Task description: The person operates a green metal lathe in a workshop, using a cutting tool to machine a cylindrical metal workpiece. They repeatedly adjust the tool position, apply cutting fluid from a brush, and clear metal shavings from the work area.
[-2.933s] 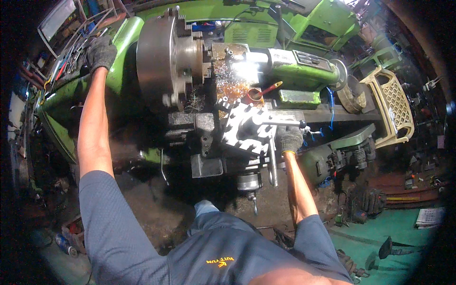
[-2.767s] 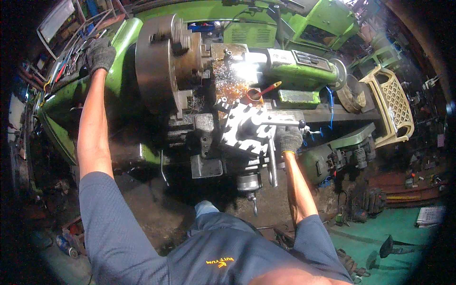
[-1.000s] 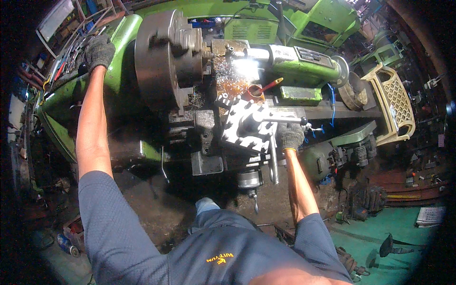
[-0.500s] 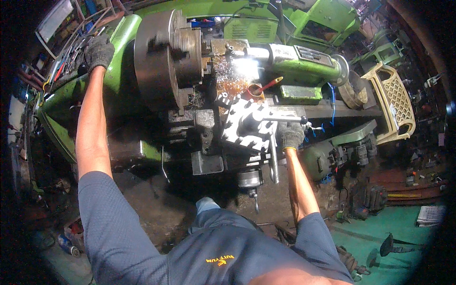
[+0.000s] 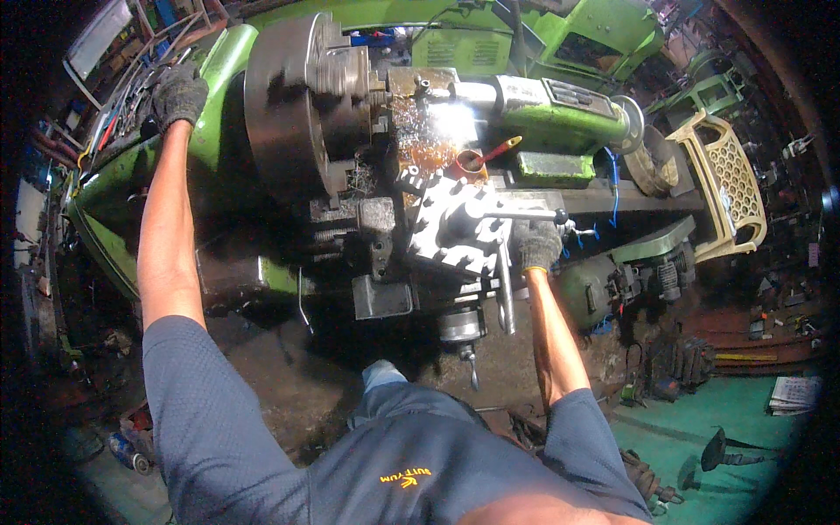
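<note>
In front of me stands a green metal lathe with a large dark chuck (image 5: 284, 109); its steps look smeared by motion. My left hand (image 5: 179, 96), in a dark grey knit glove, rests on the green headstock (image 5: 229, 66) beside a pile of hand tools (image 5: 131, 101). Its fingers are hard to make out. My right hand (image 5: 538, 245), gloved alike, is closed at the right side of the shiny square tool post (image 5: 446, 227), just under a lever with a black ball knob (image 5: 561, 214). What it grips is hidden.
A red-handled brush (image 5: 499, 150) stands in a small pot (image 5: 468, 164) behind the tool post. Metal chips lie on the brown carriage plate (image 5: 420, 131). The green tailstock (image 5: 560, 118) is farther right, near a cream plastic chair (image 5: 722, 184). A cross-slide handle (image 5: 471, 363) hangs toward me.
The chuck has turned, its jaws and steps now showing in different positions. Both my hands stay in nearly the same places.
</note>
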The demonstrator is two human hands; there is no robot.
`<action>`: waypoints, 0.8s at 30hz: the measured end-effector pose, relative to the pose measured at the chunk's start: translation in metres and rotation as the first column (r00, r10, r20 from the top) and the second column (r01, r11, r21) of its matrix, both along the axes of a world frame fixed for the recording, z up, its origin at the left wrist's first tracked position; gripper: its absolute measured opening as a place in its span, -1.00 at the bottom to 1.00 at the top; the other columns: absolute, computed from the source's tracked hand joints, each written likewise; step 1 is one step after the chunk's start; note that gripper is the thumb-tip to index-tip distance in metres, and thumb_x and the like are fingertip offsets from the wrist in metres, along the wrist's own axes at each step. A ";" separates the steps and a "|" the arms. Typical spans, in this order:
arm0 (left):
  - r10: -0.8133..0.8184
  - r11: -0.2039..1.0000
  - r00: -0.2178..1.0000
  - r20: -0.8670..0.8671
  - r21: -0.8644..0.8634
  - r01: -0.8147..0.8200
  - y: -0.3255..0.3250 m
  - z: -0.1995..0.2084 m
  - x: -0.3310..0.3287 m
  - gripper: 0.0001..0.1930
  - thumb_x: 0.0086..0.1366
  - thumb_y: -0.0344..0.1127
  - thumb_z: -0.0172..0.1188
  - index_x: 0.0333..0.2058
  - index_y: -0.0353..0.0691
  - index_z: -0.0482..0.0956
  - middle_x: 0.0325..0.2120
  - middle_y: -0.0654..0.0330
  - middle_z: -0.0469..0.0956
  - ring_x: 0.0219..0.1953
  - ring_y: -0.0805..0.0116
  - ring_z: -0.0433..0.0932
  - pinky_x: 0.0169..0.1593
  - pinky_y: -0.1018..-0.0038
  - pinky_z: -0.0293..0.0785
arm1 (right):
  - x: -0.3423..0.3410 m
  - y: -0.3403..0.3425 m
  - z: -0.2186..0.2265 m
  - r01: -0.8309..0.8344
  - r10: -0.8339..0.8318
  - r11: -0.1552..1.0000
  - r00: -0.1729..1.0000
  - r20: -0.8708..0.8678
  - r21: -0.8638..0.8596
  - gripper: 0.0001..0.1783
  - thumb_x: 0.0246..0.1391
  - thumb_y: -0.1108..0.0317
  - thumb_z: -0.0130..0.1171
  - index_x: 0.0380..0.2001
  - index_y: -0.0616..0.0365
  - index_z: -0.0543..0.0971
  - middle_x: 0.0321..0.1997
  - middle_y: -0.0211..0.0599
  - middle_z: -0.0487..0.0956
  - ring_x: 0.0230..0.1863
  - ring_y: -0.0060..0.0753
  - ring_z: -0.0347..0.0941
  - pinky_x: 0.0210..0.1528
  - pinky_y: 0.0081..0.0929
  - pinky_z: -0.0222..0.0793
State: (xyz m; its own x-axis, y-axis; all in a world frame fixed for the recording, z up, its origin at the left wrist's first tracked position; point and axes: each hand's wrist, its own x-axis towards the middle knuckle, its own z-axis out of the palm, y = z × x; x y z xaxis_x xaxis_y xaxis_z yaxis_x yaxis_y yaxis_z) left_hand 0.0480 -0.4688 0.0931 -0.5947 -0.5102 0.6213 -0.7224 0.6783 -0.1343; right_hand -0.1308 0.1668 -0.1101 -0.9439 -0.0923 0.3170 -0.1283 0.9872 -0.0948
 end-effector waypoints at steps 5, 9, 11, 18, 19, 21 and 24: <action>-0.001 1.000 1.000 0.015 -0.005 0.001 -0.009 -0.003 0.000 -0.75 0.11 -0.17 0.14 -0.27 -0.11 0.64 -0.23 -0.06 0.63 -0.12 -0.09 0.58 -0.08 0.03 0.48 | -0.007 0.005 -0.010 -0.042 0.042 0.999 0.999 -0.010 -0.032 -0.46 0.09 -0.16 0.14 -0.46 0.18 0.68 -0.39 -0.01 0.67 -0.32 0.07 0.63 -0.22 -0.09 0.52; -0.011 1.000 1.000 0.002 0.017 0.011 -0.010 -0.003 -0.001 -0.75 0.11 -0.17 0.14 -0.28 -0.12 0.63 -0.23 -0.07 0.62 -0.11 -0.11 0.58 -0.08 0.02 0.48 | -0.010 0.007 -0.016 -0.050 0.050 0.998 0.999 -0.001 -0.036 -0.48 0.11 -0.15 0.12 -0.46 0.13 0.68 -0.37 -0.05 0.67 -0.33 0.05 0.62 -0.23 -0.10 0.52; -0.015 1.000 1.000 -0.001 0.020 0.015 -0.008 -0.002 0.000 -0.75 0.11 -0.18 0.13 -0.28 -0.13 0.63 -0.23 -0.07 0.62 -0.12 -0.11 0.58 -0.08 0.02 0.48 | -0.007 0.004 -0.010 -0.051 0.051 0.998 0.999 -0.006 -0.038 -0.49 0.12 -0.14 0.11 -0.46 0.12 0.69 -0.37 -0.06 0.67 -0.34 0.04 0.62 -0.24 -0.09 0.51; -0.034 0.999 0.999 -0.034 0.039 0.035 -0.009 -0.002 -0.001 -0.77 0.09 -0.21 0.09 -0.34 -0.17 0.61 -0.27 -0.08 0.60 -0.13 -0.12 0.55 -0.08 0.01 0.45 | -0.012 0.007 -0.016 -0.031 0.032 0.999 0.998 0.050 -0.028 -0.51 0.14 -0.13 0.11 -0.36 0.11 0.66 -0.34 -0.03 0.65 -0.31 0.06 0.61 -0.25 -0.08 0.51; -0.036 0.999 0.999 -0.034 0.039 0.037 -0.008 -0.002 0.000 -0.77 0.09 -0.21 0.09 -0.33 -0.17 0.61 -0.28 -0.08 0.60 -0.13 -0.13 0.54 -0.08 0.01 0.45 | -0.009 0.005 -0.010 -0.024 0.026 0.999 0.998 0.061 -0.036 -0.52 0.14 -0.13 0.12 -0.35 0.11 0.66 -0.34 -0.03 0.65 -0.31 0.06 0.61 -0.25 -0.08 0.51; -0.032 0.999 0.999 -0.029 0.026 0.032 -0.013 -0.003 0.001 -0.77 0.08 -0.22 0.09 -0.34 -0.17 0.61 -0.28 -0.08 0.59 -0.14 -0.13 0.54 -0.09 0.01 0.45 | -0.007 0.003 -0.007 -0.017 0.019 0.999 0.997 0.069 -0.039 -0.52 0.13 -0.13 0.13 -0.33 0.11 0.65 -0.34 -0.03 0.65 -0.31 0.06 0.61 -0.25 -0.08 0.51; -0.070 0.997 0.995 -0.067 -0.022 0.069 -0.021 -0.010 0.001 -0.78 0.08 -0.22 0.09 -0.36 -0.18 0.60 -0.29 -0.08 0.59 -0.14 -0.14 0.54 -0.10 0.01 0.44 | -0.008 0.006 -0.012 -0.041 0.042 0.998 0.999 0.017 -0.050 -0.52 0.12 -0.14 0.14 -0.35 0.11 0.66 -0.34 -0.04 0.65 -0.30 0.06 0.61 -0.23 -0.08 0.52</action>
State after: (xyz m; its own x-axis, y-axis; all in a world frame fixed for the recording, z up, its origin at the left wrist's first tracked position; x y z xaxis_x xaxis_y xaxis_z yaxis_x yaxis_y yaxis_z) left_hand 0.0490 -0.4895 0.0832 -0.5843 -0.4563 0.6711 -0.6817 0.7247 -0.1007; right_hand -0.1389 0.1730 -0.1225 -0.9452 -0.1165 0.3049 -0.1673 0.9750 -0.1462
